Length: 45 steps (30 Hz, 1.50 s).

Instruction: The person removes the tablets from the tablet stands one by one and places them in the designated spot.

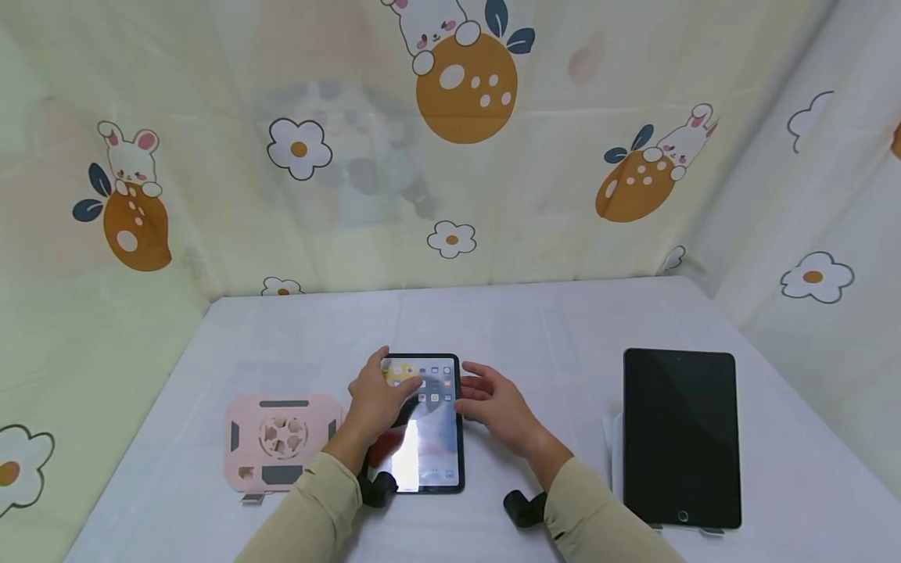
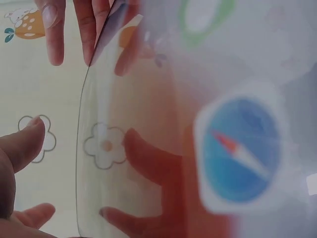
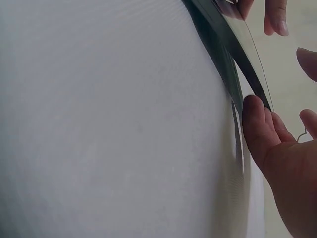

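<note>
A tablet with its screen lit (image 1: 438, 430) lies on the white table, showing rows of icons. My left hand (image 1: 380, 395) is over its upper left part, fingers spread, one finger by the top left corner and the thumb above the screen. In the left wrist view the screen mirrors this hand (image 2: 17, 163), and a compass icon shows large. My right hand (image 1: 496, 403) is at the tablet's right edge with relaxed fingers. The right wrist view has its fingertips touching the dark tablet edge (image 3: 228, 64); whether anything is pinched there is hidden.
Left of the tablet lies a pink case (image 1: 242, 446) with a round cut-out pattern and grey patches. At the right, a dark-screened tablet (image 1: 681, 438) rests on a pale object. A curtain (image 1: 366, 250) printed with rabbits and flowers hangs behind the table.
</note>
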{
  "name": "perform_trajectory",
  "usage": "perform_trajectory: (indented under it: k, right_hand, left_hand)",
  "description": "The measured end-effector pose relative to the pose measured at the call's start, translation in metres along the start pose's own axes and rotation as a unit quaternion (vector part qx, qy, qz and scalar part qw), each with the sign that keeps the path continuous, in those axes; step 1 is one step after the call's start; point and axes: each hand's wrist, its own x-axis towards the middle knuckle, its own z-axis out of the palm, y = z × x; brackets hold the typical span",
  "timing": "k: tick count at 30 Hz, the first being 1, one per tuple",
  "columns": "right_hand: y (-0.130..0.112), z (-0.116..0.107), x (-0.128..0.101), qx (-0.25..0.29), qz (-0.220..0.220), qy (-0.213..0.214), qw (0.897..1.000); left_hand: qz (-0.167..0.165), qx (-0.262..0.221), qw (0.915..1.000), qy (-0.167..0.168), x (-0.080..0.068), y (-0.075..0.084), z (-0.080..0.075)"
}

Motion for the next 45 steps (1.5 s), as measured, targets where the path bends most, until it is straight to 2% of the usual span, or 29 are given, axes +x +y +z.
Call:
perform_trajectory:
  k: [13, 21, 31, 45]
  right_hand:
    - [-0.001, 0.006, 0.004, -0.01, 0.008, -0.005, 1.0]
    - [-0.003, 0.009, 0.006, -0.016, 0.011, -0.005, 1.0]
    - [-0.006, 0.011, 0.009, 0.004, 0.01, -0.011, 1.0]
    - [-0.007, 0.017, 0.01, 0.017, 0.01, -0.006, 1.0]
  left_hand:
    - [-0.031, -0.021, 0.9993, -0.001, 0.005, 0.0, -0.002]
    - [-0.022, -0.032, 0.9993, -0.001, 0.009, -0.002, -0.002]
    - [-0.016, -0.05, 0.9986, -0.011, 0.01, -0.004, -0.003]
    - [-0.012, -0.041, 0.9991, -0.004, 0.012, -0.003, -0.001]
